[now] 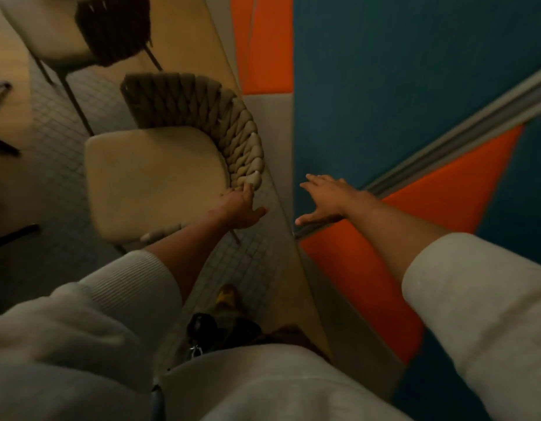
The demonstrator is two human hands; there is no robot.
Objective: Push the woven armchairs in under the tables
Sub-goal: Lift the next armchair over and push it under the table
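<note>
The left hand (238, 205) gripped the near end of the braided backrest of the beige woven armchair (150, 177), fingers curled over the weave and thumb sticking out to the side, with the chair's cushioned seat lying just beyond and to the left of that hand. The right hand (320, 202) held nothing, its fingers spread and straight, hovering apart from the chair and in front of the teal and orange wall panels (384, 86). A darker woven armchair (111, 28) stood well beyond the left hand, and small-tiled floor (248, 253) showed beneath the left forearm
</note>
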